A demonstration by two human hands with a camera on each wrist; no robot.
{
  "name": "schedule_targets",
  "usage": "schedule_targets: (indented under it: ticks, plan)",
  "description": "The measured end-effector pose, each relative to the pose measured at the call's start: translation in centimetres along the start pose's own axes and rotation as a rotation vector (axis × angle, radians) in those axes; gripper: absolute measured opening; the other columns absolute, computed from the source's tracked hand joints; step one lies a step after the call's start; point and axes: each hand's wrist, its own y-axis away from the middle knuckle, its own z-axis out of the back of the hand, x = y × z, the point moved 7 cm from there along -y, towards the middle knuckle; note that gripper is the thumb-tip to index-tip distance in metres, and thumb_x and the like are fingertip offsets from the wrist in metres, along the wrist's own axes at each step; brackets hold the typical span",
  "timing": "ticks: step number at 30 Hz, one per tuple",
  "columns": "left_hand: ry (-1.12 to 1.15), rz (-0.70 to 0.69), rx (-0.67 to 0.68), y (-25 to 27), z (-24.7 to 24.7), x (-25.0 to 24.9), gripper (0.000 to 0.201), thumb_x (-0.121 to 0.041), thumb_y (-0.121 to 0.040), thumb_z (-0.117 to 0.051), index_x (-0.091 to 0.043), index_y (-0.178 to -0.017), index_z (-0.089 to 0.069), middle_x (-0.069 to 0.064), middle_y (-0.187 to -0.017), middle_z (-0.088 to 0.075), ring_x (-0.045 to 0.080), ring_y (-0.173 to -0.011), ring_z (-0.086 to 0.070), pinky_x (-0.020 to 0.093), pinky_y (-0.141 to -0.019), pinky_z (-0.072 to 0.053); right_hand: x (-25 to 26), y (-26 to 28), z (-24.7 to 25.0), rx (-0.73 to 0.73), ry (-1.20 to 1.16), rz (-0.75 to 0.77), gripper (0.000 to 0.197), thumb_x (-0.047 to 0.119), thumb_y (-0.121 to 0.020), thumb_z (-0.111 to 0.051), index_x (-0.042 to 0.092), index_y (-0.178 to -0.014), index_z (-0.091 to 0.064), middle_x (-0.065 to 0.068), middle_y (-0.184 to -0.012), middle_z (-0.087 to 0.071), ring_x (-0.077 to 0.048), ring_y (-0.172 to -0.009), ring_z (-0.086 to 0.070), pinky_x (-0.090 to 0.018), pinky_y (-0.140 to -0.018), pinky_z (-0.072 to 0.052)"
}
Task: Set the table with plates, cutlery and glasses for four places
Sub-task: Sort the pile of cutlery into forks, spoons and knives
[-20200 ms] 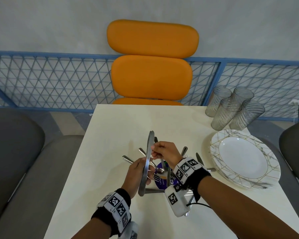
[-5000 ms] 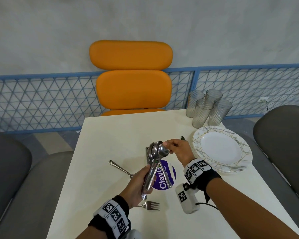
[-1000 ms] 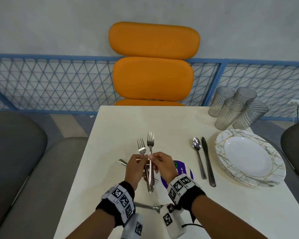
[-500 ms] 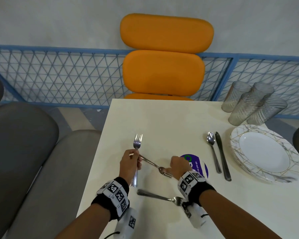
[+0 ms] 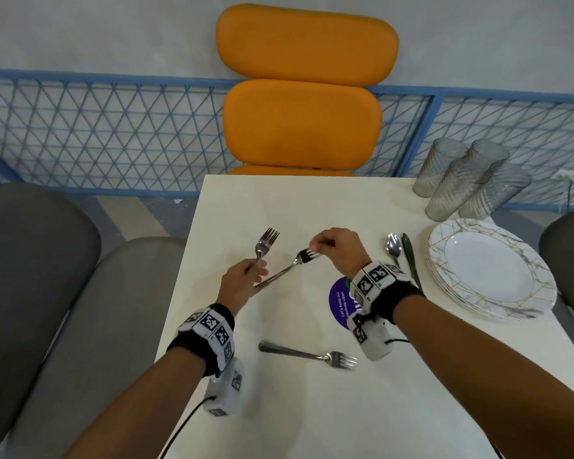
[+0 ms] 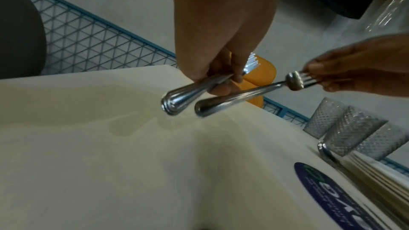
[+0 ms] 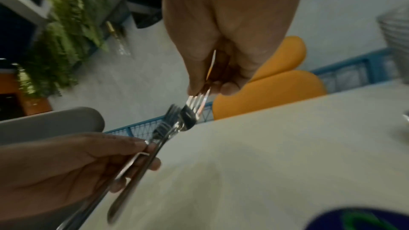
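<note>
My left hand grips the handle of a steel fork and holds it tines-up over the white table. My right hand pinches the tines of a second fork; its handle slants down-left to just beside my left fingers. In the left wrist view both handles sit side by side: the gripped fork and the second fork. The right wrist view shows my right hand on the tines. A third fork lies flat near me. A spoon and knife lie beside stacked plates.
Several ribbed glasses stand at the far right corner behind the plates. A purple round sticker is on the table under my right wrist. An orange chair faces the far edge; grey seats flank both sides.
My right hand has carried the second fork's tines up and away from me, so that fork now slants more steeply. The left hand still holds its fork upright.
</note>
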Motion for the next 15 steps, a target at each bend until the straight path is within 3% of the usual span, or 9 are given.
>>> schedule_targets:
  ticks: [3, 5, 10, 13, 15]
  plan:
    - [-0.082, -0.019, 0.115, 0.6, -1.6, -0.5, 0.017, -0.023, -0.093, -0.055, -0.012, -0.095, -0.068, 0.002, -0.085, -0.071, 0.013, -0.071, -0.059, 0.015, -0.053, -0.043, 3.2, -0.8, -0.4, 0.076, 0.069, 0.135, 0.013, 0.004, -0.084, -0.063, -0.001, -0.092, -0.072, -0.002, -0.086, -0.056, -0.012, -0.082, -0.051, -0.004, -0.062, -0.037]
    - [-0.101, -0.022, 0.194, 1.5, -2.7, -0.5, 0.019, -0.023, -0.094, -0.052, -0.016, -0.093, -0.069, 0.000, -0.081, -0.072, 0.012, -0.069, -0.059, 0.020, -0.058, -0.040, 4.4, -0.9, -1.0, 0.111, 0.078, 0.184, 0.013, 0.002, -0.082, -0.063, -0.002, -0.090, -0.072, -0.003, -0.084, -0.054, -0.014, -0.081, -0.051, -0.006, -0.062, -0.036]
    - [0.101, 0.019, 0.256, 3.9, -3.9, -0.5, 0.029, -0.021, -0.100, -0.036, -0.013, -0.102, -0.064, 0.002, -0.069, -0.052, 0.017, -0.061, -0.059, 0.024, -0.069, -0.046, 4.3, -0.5, -1.8, 0.056, 0.069, 0.174, 0.014, 0.007, -0.083, -0.063, 0.004, -0.093, -0.073, 0.000, -0.080, -0.050, -0.015, -0.085, -0.046, -0.019, -0.070, -0.033]
    - [0.138, 0.029, 0.219, 4.7, -3.9, -0.2, 0.031, -0.028, -0.101, -0.035, -0.014, -0.104, -0.062, -0.003, -0.064, -0.043, 0.009, -0.045, -0.040, 0.020, -0.048, -0.037, 2.8, 1.2, -1.6, -0.096, 0.053, 0.140, 0.028, 0.022, -0.084, -0.065, 0.012, -0.110, -0.064, -0.001, -0.091, -0.048, -0.012, -0.090, -0.038, -0.021, -0.077, -0.031]
    - [0.135, 0.037, 0.174, 4.9, -3.6, 0.2, 0.030, -0.032, -0.100, -0.037, -0.015, -0.101, -0.062, -0.006, -0.061, -0.042, 0.005, -0.041, -0.033, 0.017, -0.043, -0.027, 0.5, 2.8, -1.4, -0.198, -0.059, 0.011, 0.033, 0.033, -0.087, -0.061, 0.010, -0.111, -0.056, -0.002, -0.092, -0.050, -0.014, -0.091, -0.043, -0.025, -0.077, -0.036]
